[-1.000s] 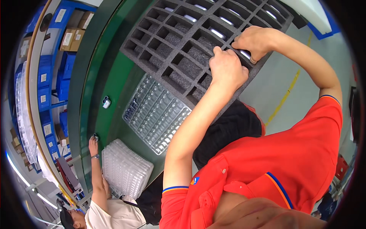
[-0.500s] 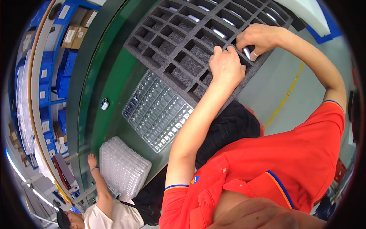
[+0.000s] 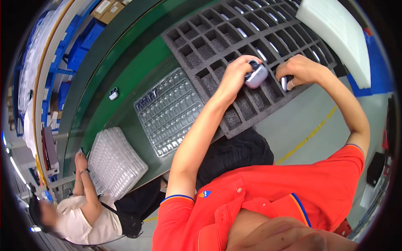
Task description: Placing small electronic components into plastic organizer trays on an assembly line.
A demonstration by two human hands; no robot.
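The left hand [image 3: 235, 75] pinches with curled fingers [image 3: 247, 59]. The right hand [image 3: 302, 70] curls down, its arm [image 3: 351, 109] bent out wide.

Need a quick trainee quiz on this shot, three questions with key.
1. True or false: the wearer's left hand grips a shiny rounded case.

2. The compartmented foam tray is:
A) white
B) dark grey
C) red

3. In the picture, which of the wearer's hands is nearer the white slab?

Key: 1. True. 2. B. 3. The right hand.
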